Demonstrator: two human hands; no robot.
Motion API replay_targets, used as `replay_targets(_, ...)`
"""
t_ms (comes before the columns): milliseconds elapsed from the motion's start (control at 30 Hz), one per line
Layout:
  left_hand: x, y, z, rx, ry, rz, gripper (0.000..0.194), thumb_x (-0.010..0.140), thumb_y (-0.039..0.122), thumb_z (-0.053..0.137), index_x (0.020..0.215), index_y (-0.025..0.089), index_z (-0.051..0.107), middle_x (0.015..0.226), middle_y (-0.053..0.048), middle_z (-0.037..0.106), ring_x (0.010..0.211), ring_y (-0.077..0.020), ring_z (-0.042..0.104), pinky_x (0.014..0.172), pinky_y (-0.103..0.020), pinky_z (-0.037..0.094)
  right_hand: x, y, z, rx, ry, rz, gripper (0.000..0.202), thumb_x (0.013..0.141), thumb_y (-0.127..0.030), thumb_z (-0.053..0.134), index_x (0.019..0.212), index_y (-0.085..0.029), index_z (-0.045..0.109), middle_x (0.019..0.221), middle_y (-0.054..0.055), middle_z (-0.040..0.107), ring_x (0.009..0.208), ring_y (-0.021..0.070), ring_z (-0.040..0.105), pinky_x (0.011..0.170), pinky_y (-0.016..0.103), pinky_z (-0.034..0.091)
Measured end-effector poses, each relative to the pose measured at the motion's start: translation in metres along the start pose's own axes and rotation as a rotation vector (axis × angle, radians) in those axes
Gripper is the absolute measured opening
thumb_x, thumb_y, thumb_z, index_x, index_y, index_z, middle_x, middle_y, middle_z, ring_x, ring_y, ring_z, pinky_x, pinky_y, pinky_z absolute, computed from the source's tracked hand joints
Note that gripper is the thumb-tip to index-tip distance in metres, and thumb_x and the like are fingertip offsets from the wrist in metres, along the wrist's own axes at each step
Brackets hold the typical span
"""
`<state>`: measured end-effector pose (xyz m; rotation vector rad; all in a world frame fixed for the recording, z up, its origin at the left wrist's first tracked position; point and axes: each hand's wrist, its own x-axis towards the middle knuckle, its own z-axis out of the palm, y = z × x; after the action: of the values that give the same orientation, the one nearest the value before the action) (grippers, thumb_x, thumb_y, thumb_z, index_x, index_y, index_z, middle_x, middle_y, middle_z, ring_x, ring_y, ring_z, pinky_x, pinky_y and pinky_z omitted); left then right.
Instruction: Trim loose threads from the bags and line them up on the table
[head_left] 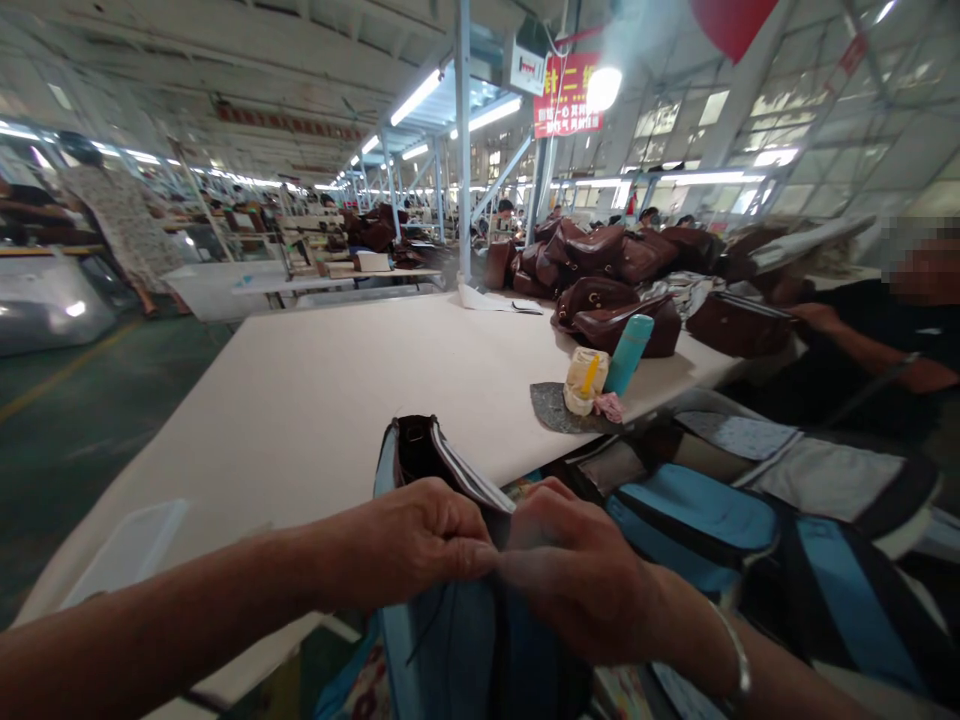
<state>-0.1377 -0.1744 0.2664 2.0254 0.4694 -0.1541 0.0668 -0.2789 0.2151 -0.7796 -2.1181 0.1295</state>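
Note:
Directly before me is a blue and black bag, its top open and its dark inside showing. A white-edged strip runs along its rim. My left hand is closed on the bag's upper edge, thumb and fingers pinched together. Right against it, my right hand also pinches the same edge; the fingertips of both hands nearly meet. Exactly which bit of the edge each one grips is hidden by the fingers. A loose dark thread hangs down the bag's side below my left hand.
A pale worktable stretches ahead. On it stand a teal bottle, a cream container and a heap of brown leather bags. More blue and grey bags lie at my right. A co-worker's arm touches a brown bag.

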Motion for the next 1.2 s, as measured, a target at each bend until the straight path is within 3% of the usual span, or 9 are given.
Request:
replay_targets(67,-0.003,0.006,0.006,0.158,0.035,0.090,0.039,0.097,0.045,0.046,0.075,0.015,0.056,0.074,0.001,0.046,0.068,-0.0116,0.042,0.061,-0.024,0.033,-0.003,-0.004,-0.003,0.147,0.020,0.092,0.014,0.086,-0.012,0.055,0.095,-0.018,0.065,0.084,0.006,0.060,0.074,0.0160,0.053,0.069,0.032,0.041)
replay_targets(167,-0.009,0.018,0.014,0.392,0.140,0.221,0.031,0.098,0.029,0.041,0.073,0.016,0.053,0.076,0.000,0.051,0.071,-0.0117,0.046,0.067,-0.024,0.035,-0.001,-0.008,-0.014,0.417,0.064,0.440,0.019,0.099,-0.029,0.048,0.098,-0.017,0.063,0.088,0.005,0.061,0.080,0.0154,0.055,0.070,0.028,0.044)
replay_targets(267,-0.012,0.023,0.020,0.481,0.209,0.226,0.024,0.092,0.020,0.046,0.069,0.017,0.050,0.074,0.001,0.051,0.070,-0.0112,0.047,0.067,-0.025,0.034,0.009,-0.006,-0.028,0.433,-0.070,0.615,0.030,0.102,-0.038,0.047,0.091,-0.017,0.063,0.083,0.002,0.059,0.076,0.0126,0.052,0.067,0.025,0.041)
replay_targets(467,-0.012,0.027,0.021,0.541,0.208,0.276,0.018,0.086,0.011,0.049,0.070,0.017,0.052,0.076,0.002,0.056,0.074,-0.0113,0.052,0.082,-0.028,0.034,0.038,-0.001,-0.053,0.408,-0.488,0.543,0.021,0.092,-0.033,0.064,0.083,-0.015,0.067,0.078,-0.001,0.059,0.071,0.0105,0.053,0.064,0.023,0.041)
replay_targets(567,-0.014,0.031,0.018,0.553,0.197,0.290,0.018,0.087,0.009,0.046,0.072,0.018,0.051,0.078,0.002,0.056,0.077,-0.0125,0.053,0.087,-0.029,0.034,0.045,-0.010,-0.057,0.342,-0.509,0.490,0.012,0.089,-0.025,0.066,0.082,-0.016,0.065,0.078,-0.002,0.059,0.070,0.0102,0.053,0.064,0.022,0.041)
replay_targets(800,-0.015,0.031,0.007,0.496,0.238,0.345,0.021,0.093,0.014,0.039,0.077,0.018,0.051,0.084,-0.001,0.055,0.083,-0.0160,0.050,0.095,-0.031,0.034,0.049,-0.036,-0.039,-0.263,-0.423,0.361,0.002,0.085,-0.018,0.053,0.084,-0.018,0.051,0.079,0.002,0.056,0.064,0.0132,0.041,0.058,0.029,0.028)
replay_targets(900,-0.018,0.028,-0.012,0.439,0.252,0.384,0.025,0.097,0.019,0.037,0.075,0.018,0.048,0.081,-0.001,0.051,0.082,-0.0158,0.048,0.092,-0.030,0.035,0.055,-0.018,-0.039,-0.053,-0.306,0.440,0.007,0.087,-0.020,0.057,0.082,-0.018,0.052,0.075,-0.001,0.055,0.066,0.0120,0.044,0.060,0.027,0.030)
replay_targets(1067,-0.037,0.007,-0.042,0.306,0.236,0.277,0.025,0.096,0.023,0.043,0.071,0.018,0.044,0.082,-0.001,0.049,0.078,-0.0145,0.047,0.075,-0.025,0.038,0.060,0.026,-0.034,0.461,-0.362,0.441,0.038,0.103,-0.045,0.038,0.101,-0.016,0.061,0.088,0.001,0.055,0.081,0.0133,0.049,0.075,0.027,0.041)
replay_targets(1200,-0.057,-0.004,-0.040,0.232,0.201,0.178,0.022,0.091,0.023,0.048,0.070,0.017,0.047,0.083,-0.001,0.051,0.077,-0.0147,0.048,0.073,-0.025,0.040,0.060,0.029,-0.004,0.438,-0.312,0.335,0.023,0.090,-0.037,0.067,0.092,-0.016,0.058,0.088,0.001,0.057,0.081,0.0135,0.050,0.076,0.027,0.041)
